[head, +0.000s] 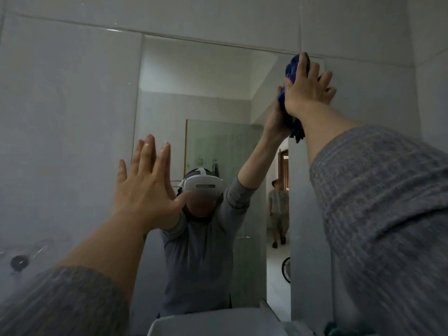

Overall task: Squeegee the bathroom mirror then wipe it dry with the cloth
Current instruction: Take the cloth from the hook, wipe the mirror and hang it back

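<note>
At the top right corner of the mirror point(208, 76), the right hand point(306, 90) presses a bunched blue cloth point(292, 69) flat against the glass, fingers spread over it and the loose end of the cloth hanging below the wrist. No squeegee shows anywhere, so the squeegee pass looks finished and the drying stage is the one in hand. With the cloth up in the highest corner, the wiping appears to be near its start, and most of the glass below and to the left is probably left to dry; whether the surface is wet or streaked is hard to tell in this dim light. The right arm reaches high and nearly straight, its grey sleeve point(378, 214) pushed back from the forearm. The left hand point(145, 187) holds nothing: it is open, fingers together and pointing up, palm toward the mirror's left edge, and whether it touches the glass or the wall tile point(68, 105) is unclear.
</note>
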{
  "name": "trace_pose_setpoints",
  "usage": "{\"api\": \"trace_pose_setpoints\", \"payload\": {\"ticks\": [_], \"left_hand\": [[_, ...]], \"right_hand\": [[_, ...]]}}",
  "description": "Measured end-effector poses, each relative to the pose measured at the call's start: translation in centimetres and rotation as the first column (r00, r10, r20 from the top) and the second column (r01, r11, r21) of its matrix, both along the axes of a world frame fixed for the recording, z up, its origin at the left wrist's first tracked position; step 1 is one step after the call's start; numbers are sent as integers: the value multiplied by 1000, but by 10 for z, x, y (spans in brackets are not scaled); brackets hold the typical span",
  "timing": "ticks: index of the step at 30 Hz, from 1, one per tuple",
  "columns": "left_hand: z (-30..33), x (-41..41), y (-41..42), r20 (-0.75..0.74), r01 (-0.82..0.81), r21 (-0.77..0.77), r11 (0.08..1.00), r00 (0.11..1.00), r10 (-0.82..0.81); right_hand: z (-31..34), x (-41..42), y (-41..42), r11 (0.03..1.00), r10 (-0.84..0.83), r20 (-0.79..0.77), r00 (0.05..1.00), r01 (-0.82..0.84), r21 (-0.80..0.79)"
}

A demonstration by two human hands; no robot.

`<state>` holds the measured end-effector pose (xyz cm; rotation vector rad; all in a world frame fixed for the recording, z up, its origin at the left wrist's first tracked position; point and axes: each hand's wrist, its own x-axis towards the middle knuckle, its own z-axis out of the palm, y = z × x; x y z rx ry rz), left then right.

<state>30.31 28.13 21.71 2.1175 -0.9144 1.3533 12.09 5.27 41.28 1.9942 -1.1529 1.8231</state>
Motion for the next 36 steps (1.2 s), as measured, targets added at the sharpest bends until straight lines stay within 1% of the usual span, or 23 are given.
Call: {"api": "trace_pose_setpoints", "payload": {"ticks": [6,10,15,17,20,23,26,29,32,36], "left_hand": [[0,-1,-3,-2,-10,7,1000,1000,10],[0,0,-3,-5,9,15,1000,1000,-9],[0,-4,0,-26,25,33,999,999,-24],[2,-5,1,-39,35,36,999,999,-34],[4,-3,4,-17,44,37,998,999,-43],[-1,3,14,1,62,-15,998,998,-62],[-19,9,26,-45,71,-61,996,996,-74],[-42,7,32,-92,87,-59,994,991,-92],[-61,8,30,-169,108,-43,993,979,-113],[-66,13,29,-228,151,-20,988,962,-152]], "right_hand": [[-39,-18,-23,997,-21,93,995,14,75],[-72,-11,-17,997,-53,106,993,47,59],[-88,12,8,997,-55,127,990,48,54],[-92,23,22,998,-58,115,992,54,37],[-98,38,44,999,-46,94,995,46,6],[-102,54,66,999,-23,59,998,25,-32],[-105,71,86,997,-3,8,1000,4,-80],[-107,87,108,994,29,-40,999,-33,-100],[-109,103,129,988,68,-82,994,-79,-135],[-113,124,154,976,107,-139,984,-131,-174]]}}
